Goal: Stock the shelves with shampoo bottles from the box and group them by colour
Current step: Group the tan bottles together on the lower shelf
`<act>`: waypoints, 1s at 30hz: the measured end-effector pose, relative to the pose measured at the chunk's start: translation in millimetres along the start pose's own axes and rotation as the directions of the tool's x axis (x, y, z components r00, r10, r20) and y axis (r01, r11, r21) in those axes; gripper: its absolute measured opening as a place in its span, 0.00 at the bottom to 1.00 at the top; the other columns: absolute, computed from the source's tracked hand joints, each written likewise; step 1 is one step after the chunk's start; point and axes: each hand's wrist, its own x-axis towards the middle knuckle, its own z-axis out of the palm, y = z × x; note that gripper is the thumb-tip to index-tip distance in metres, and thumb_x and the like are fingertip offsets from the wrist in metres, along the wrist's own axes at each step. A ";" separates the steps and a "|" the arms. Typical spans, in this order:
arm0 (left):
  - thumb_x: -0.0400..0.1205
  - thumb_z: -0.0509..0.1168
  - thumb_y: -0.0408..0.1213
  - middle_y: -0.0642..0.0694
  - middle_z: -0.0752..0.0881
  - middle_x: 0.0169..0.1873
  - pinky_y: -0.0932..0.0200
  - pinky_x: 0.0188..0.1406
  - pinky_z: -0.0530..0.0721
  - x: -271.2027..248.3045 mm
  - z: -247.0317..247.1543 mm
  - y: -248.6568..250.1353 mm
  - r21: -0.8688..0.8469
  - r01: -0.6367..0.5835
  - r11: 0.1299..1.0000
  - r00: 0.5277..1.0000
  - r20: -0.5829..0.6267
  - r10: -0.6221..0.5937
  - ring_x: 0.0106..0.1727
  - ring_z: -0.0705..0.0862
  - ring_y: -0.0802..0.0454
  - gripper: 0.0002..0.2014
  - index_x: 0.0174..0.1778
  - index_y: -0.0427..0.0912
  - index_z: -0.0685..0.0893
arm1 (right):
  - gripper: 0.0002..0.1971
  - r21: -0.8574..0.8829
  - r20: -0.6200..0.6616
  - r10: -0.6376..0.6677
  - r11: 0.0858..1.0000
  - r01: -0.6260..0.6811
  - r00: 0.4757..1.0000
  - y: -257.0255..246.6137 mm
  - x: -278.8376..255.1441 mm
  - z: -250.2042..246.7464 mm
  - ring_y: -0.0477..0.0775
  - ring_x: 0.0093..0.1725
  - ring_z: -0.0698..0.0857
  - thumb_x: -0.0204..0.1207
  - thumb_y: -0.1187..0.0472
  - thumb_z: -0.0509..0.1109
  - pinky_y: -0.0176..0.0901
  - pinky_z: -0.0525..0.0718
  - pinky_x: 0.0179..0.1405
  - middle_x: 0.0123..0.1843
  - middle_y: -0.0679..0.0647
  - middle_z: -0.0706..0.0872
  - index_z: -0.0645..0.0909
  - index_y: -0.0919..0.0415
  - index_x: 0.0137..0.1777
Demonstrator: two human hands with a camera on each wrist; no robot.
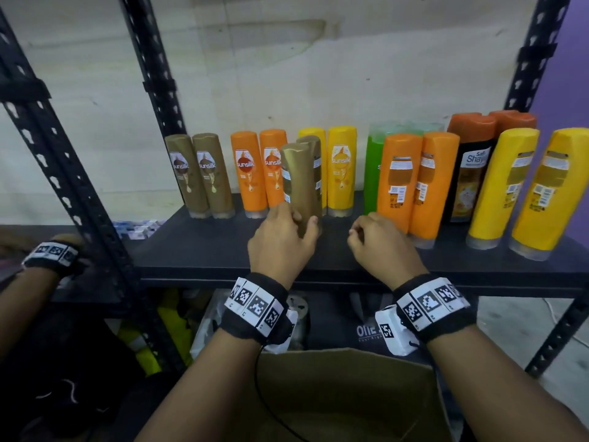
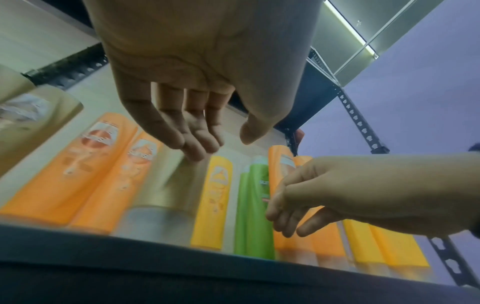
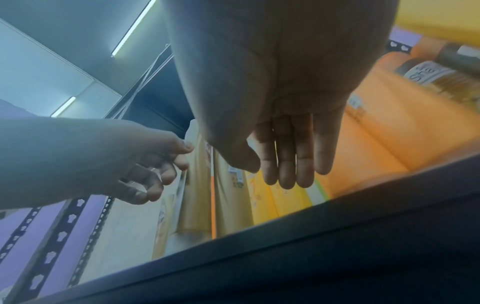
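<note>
On the black shelf (image 1: 223,250) two gold shampoo bottles (image 1: 298,180) stand cap-down in front of the orange and yellow rows. My left hand (image 1: 287,231) is at the front gold bottle's base. In the left wrist view its fingers (image 2: 197,135) lie nearly straight against the blurred gold bottle (image 2: 161,185), with the thumb apart. My right hand (image 1: 366,231) hovers just right of it, fingers relaxed and holding nothing; the right wrist view shows its fingers (image 3: 285,164) straight. The open cardboard box (image 1: 334,393) sits below my wrists, its contents hidden.
Along the back stand two gold bottles (image 1: 200,177), two orange (image 1: 258,173), yellow (image 1: 342,170) and green (image 1: 373,173). Right of those are two orange (image 1: 417,183), a black bottle (image 1: 471,173) and two yellow (image 1: 526,186). Another person's arm (image 1: 51,253) is at the left.
</note>
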 end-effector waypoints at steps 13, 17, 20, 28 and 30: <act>0.81 0.70 0.60 0.48 0.72 0.82 0.39 0.72 0.80 11.8 31.1 -36.9 -0.299 0.062 0.952 0.981 0.195 -0.002 0.80 0.74 0.47 0.45 0.89 0.49 0.56 | 0.10 0.047 -0.025 -0.014 0.999 0.015 1.000 -13.6 19.7 21.7 0.55 0.51 0.85 0.85 0.54 0.68 0.47 0.81 0.44 0.53 0.55 0.85 0.86 0.59 0.57; 0.79 0.74 0.59 0.46 0.78 0.78 0.41 0.72 0.81 16.6 34.5 -42.6 -0.370 0.112 0.922 0.981 0.190 -0.042 0.77 0.77 0.47 0.45 0.88 0.47 0.62 | 0.16 0.147 0.011 0.027 0.989 -0.028 1.000 -15.4 33.4 26.6 0.55 0.59 0.85 0.85 0.51 0.68 0.54 0.86 0.56 0.61 0.55 0.84 0.80 0.58 0.68; 0.77 0.76 0.57 0.46 0.80 0.75 0.41 0.71 0.81 21.3 33.5 -48.5 -0.380 0.125 0.917 0.987 0.142 -0.076 0.75 0.78 0.47 0.41 0.84 0.46 0.69 | 0.25 0.203 0.048 0.040 0.978 -0.049 0.998 -15.8 50.7 27.7 0.55 0.68 0.83 0.85 0.49 0.69 0.52 0.84 0.65 0.71 0.56 0.82 0.73 0.57 0.78; 0.76 0.79 0.53 0.45 0.79 0.72 0.42 0.73 0.80 27.6 26.1 -62.0 -0.410 0.201 0.890 0.979 0.099 -0.176 0.74 0.78 0.46 0.38 0.80 0.45 0.72 | 0.41 0.334 0.228 0.079 0.930 -0.154 0.970 -30.2 88.8 36.5 0.62 0.80 0.76 0.86 0.47 0.68 0.48 0.77 0.70 0.85 0.57 0.71 0.49 0.51 0.91; 0.77 0.79 0.52 0.45 0.78 0.72 0.42 0.74 0.80 26.8 25.4 -63.2 -0.418 0.206 0.885 0.978 0.103 -0.179 0.74 0.77 0.46 0.38 0.80 0.45 0.72 | 0.42 0.410 0.261 0.068 0.895 -0.174 0.963 -34.8 92.0 41.8 0.60 0.79 0.78 0.86 0.46 0.69 0.49 0.79 0.70 0.85 0.55 0.73 0.46 0.47 0.91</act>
